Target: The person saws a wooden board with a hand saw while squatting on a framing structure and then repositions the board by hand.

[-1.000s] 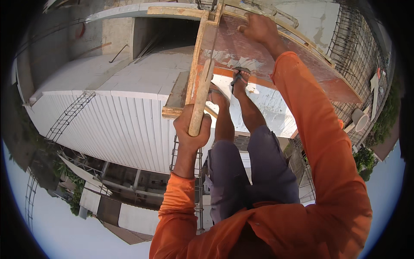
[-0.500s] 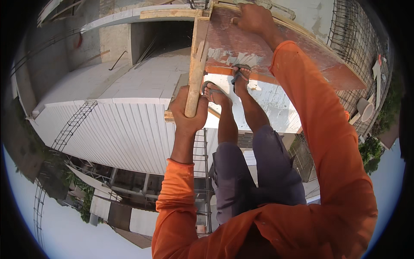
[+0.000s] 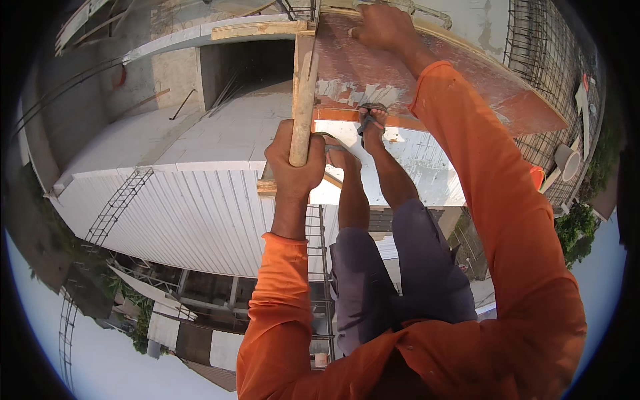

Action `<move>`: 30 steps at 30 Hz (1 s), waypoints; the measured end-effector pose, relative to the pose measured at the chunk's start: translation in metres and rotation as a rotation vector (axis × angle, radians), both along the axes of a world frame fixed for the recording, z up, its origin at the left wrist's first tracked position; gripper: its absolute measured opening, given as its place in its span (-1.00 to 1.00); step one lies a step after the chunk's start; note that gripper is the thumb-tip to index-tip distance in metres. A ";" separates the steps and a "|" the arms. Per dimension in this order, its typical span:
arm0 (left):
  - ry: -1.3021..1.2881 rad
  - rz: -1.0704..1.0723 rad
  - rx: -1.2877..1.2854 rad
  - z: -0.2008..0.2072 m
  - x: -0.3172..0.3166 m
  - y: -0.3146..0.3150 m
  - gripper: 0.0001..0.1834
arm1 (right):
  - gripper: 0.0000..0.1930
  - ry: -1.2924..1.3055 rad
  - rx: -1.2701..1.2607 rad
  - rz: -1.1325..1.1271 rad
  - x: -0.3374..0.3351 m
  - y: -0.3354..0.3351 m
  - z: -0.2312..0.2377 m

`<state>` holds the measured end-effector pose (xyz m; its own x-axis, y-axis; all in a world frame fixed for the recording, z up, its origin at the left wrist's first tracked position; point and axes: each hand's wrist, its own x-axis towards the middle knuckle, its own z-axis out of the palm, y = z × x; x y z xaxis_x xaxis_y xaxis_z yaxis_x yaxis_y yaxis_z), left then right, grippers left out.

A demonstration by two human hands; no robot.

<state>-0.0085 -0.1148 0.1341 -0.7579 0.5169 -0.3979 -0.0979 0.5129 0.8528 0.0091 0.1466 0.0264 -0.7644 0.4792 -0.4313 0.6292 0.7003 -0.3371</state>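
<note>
My left hand (image 3: pixel 293 160) is closed around the lower end of a pale, rounded wooden handle (image 3: pixel 302 123). The handle points away from me along an upright timber batten (image 3: pixel 303 50); whatever is at its far end cannot be made out. At the far right, my right hand (image 3: pixel 383 30) is closed over the top edge of a reddish-brown formwork panel (image 3: pixel 440 80), thumb on its face and fingers partly hidden at the edge. The panel is smeared with grey cement. Below it are my sandalled feet (image 3: pixel 372 120), the left one partly covered by my left hand.
My feet are on a white, splattered surface (image 3: pixel 427 160) beside a drop. Rebar mesh (image 3: pixel 547 73) and a pipe end (image 3: pixel 567 162) lie to the right. On the left are a white block ledge (image 3: pixel 153 137), corrugated sheeting (image 3: pixel 193 220) and a steel lattice (image 3: pixel 120 203). Roofs show far below.
My left hand has moved slightly farther from me with the wooden handle, now covering more of my left foot. My right hand keeps its place on the panel edge. The whole view has shifted slightly.
</note>
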 end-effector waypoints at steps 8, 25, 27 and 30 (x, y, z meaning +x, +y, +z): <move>0.000 -0.062 -0.039 0.080 0.037 -0.037 -0.90 | -0.57 -0.112 -0.016 -0.005 0.020 0.042 0.017; 0.051 -0.115 -0.181 0.136 0.055 -0.051 -0.77 | -0.49 -0.209 0.079 0.092 0.012 0.037 0.015; 0.048 -0.043 -0.065 0.060 0.039 -0.030 -0.89 | -0.49 -0.184 0.096 0.106 0.006 0.033 0.018; 0.037 0.065 -0.034 -0.032 -0.028 0.032 -0.91 | -0.48 -0.106 0.081 0.127 -0.004 -0.017 0.007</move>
